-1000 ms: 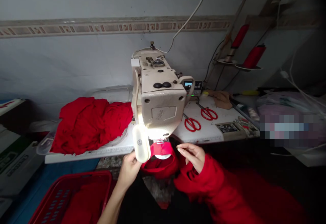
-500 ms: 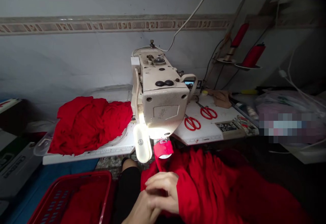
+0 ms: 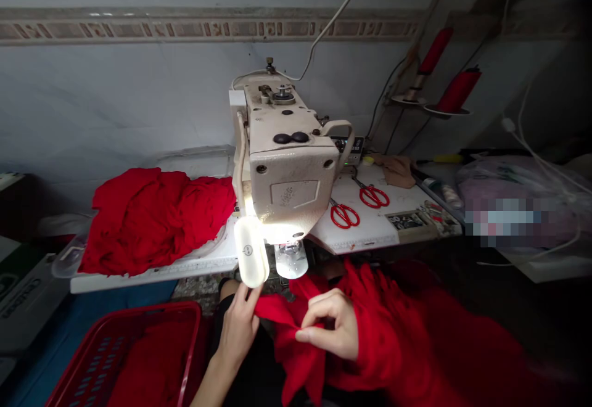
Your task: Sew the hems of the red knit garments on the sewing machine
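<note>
Red fabric [image 3: 300, 357] hangs between my two hands, below the sewing machine [image 3: 291, 185]. My left hand [image 3: 240, 320] is closed on one edge of it, its fingertips just under the machine's white lamp [image 3: 251, 253]. The thumb and fingers of my right hand [image 3: 330, 324] pinch another part of the same fabric. More red fabric lies gathered over my right wrist and spreads off to the right. The machine's rounded free arm [image 3: 291, 262] is bare, with no cloth on it.
Red cloth [image 3: 157, 222] is heaped on the table at left, above a red basket [image 3: 194, 333] holding more. Two red-handled scissors [image 3: 345, 216] lie on the table [image 3: 365, 234] at right. Red thread cones [image 3: 460, 89] stand behind, and a plastic bag [image 3: 499, 179] sits far right.
The red fabric has come off the machine's free arm. My hands, together before, have moved apart, the left one up and leftward, stretching the fabric between them. The view has shifted slightly.
</note>
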